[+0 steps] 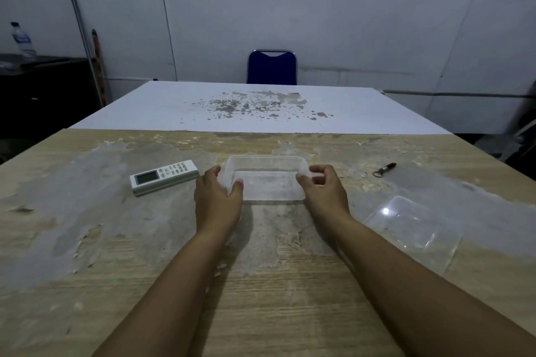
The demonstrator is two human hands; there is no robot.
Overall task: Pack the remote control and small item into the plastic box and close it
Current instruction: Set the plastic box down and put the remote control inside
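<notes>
A clear plastic box [268,166] stands open and empty in the middle of the wooden table [174,269]. My left hand [216,201] grips its left end, thumb over the near rim. My right hand [324,191] cups its right end, fingers curled at the corner. A white remote control [164,177] with a small screen lies flat just left of the box. A small dark item with a metal ring [384,169] lies to the right of the box. The clear lid [412,224] rests flat at the near right.
A white table [261,107] with flaked stains adjoins the far edge. A blue chair [271,66] stands behind it at the wall. At the far left, a water bottle [23,40] stands on a dark cabinet [43,90].
</notes>
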